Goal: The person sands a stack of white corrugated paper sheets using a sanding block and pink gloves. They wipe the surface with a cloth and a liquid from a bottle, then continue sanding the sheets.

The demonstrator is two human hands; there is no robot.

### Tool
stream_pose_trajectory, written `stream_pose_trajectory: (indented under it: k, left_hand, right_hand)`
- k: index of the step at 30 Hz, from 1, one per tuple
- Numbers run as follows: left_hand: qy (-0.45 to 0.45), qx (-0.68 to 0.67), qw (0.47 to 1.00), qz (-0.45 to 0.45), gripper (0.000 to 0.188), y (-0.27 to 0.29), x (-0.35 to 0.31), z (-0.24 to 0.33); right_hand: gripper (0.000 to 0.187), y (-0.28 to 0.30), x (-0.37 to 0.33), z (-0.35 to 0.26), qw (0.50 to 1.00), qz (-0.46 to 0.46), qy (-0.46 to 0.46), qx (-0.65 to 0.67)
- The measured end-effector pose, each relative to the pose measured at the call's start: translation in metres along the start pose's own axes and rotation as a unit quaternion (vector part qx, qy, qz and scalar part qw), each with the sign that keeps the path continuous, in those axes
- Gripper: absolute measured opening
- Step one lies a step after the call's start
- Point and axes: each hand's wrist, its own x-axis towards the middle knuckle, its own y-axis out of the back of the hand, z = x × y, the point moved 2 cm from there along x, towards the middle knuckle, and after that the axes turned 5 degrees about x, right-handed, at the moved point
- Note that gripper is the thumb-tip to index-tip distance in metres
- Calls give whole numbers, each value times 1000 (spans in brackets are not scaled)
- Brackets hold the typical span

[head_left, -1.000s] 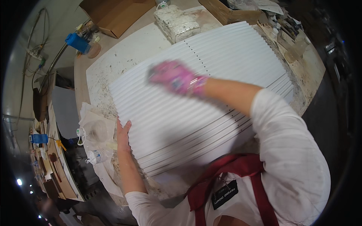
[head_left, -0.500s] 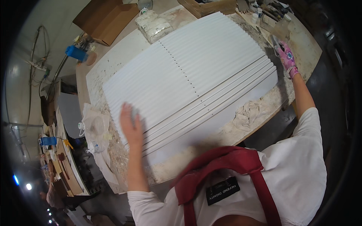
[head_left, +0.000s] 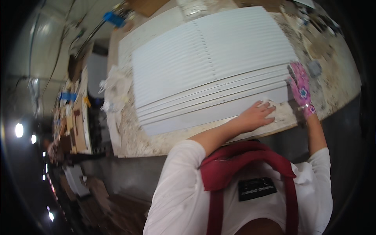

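Long white slats [head_left: 176, 64] lie side by side as a wide sheet, with a line of dark holes across them. Several slats at the near edge sit slightly apart. My bare left hand [head_left: 256, 116] reaches across to the near right, its fingers spread on a crumpled pale cloth [head_left: 271, 105]. In a pink flowered glove, my right hand [head_left: 301, 87] lies along the right ends of the slats, fingers stretched out. Just beyond it a small grey block [head_left: 314, 68] rests on the table. The picture is slightly blurred.
The worktable [head_left: 333, 88] is stained and has rounded corners. Crumpled plastic [head_left: 116, 84] lies at its left edge. A wrapped white bundle [head_left: 192, 8] and small tools [head_left: 319, 19] are at the back. A second bench [head_left: 83, 117] stands to the left.
My left hand has left the slats' left end and crossed to the cloth. My right hand has come nearer along the slats' right ends, and the grey thing it held now lies beside it.
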Motion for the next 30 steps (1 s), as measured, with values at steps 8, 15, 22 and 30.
stream_pose_trajectory:
  k: [8, 15, 22, 30]
  left_hand:
    - [326, 103, 927, 151, 41, 88, -4, -30]
    - [553, 295, 762, 164, 37, 122, -241, -90]
    - [490, 263, 758, 341, 24, 183, -210, -76]
    - [538, 284, 786, 113, 40, 93, -211, -94]
  right_hand:
    - [53, -18, 16, -20, 993, -31, 108, -44]
    - [52, -31, 28, -30, 987, -34, 114, -108]
    - [50, -28, 33, -38, 989, -44, 113, -88]
    - [49, -23, 31, -46, 994, -26, 73, -71]
